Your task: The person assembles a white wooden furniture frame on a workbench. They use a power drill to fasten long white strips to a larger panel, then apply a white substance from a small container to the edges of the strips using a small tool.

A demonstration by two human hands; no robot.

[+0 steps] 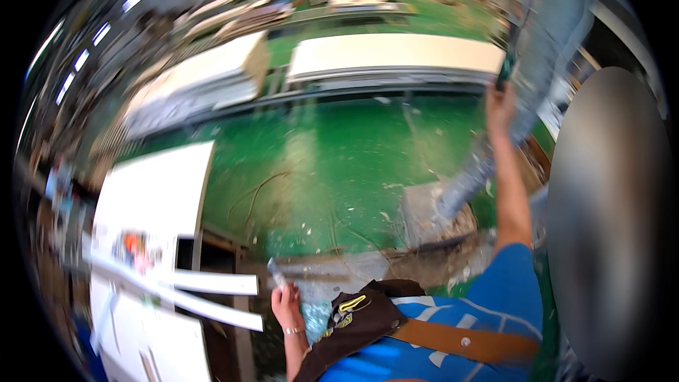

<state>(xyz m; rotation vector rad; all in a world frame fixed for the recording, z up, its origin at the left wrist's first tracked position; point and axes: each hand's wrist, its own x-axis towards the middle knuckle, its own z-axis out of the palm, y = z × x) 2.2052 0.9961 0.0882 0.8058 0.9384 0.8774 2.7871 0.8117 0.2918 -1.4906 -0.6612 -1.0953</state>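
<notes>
A: Room first, largest down. What's under you?

B: Green floor (332, 134), littered with pale scraps. Beyond it, two stacks of pale panels (396, 53) on a low bed; white boards (152, 191) at your left. Everything smeared by blur.

A: What blocks your view?

B: A grey, out-of-focus oval (608, 226) covers your right side; black rim cuts off the corners. A ribbed, translucent hose (559, 35) slants past your right arm, its top cut off.

A: Your arms?

B: Right one stretched far forward, elbow nearly straight. Left one bent, low, by your waist.

A: Fingers?

B: Your right hand (501, 106): closed round a dark green thing (506, 71) beside the hose, too blurred to name. Your left hand (284, 305): curled round a pale, slim object (275, 270) pointing away from you, kind unclear.
</notes>
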